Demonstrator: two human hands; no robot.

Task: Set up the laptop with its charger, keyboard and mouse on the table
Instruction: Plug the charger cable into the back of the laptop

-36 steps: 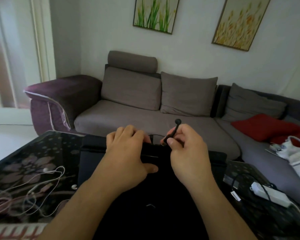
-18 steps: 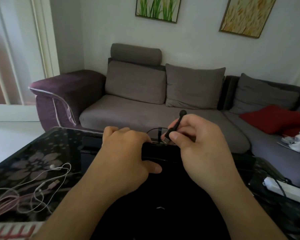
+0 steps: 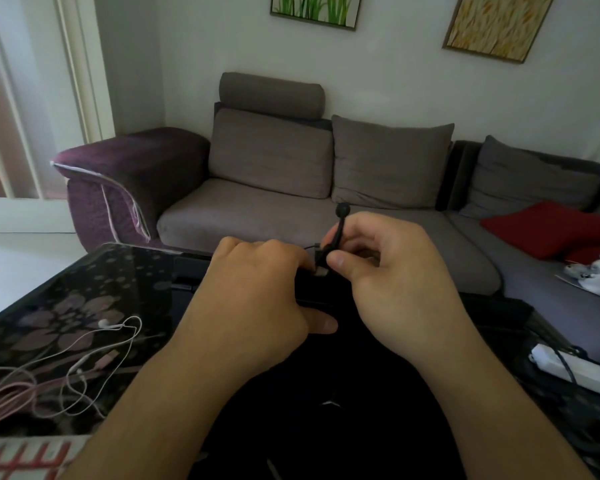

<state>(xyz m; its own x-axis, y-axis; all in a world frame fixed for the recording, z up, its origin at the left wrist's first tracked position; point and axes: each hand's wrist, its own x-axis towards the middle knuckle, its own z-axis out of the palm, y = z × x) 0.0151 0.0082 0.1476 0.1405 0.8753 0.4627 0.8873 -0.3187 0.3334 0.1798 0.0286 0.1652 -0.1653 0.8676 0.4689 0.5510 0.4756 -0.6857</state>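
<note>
Head view showed the right hand (image 3: 392,282) pinching a thin black ball-tipped plug (image 3: 336,233) over the far edge of a black laptop (image 3: 326,427). The left hand (image 3: 257,299) gripped that edge on the dark floral glass tabletop (image 3: 84,299).

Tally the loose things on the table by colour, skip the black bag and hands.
White: 2, earphones and adapter brick
Pink: 1, cable
Total: 3
</note>
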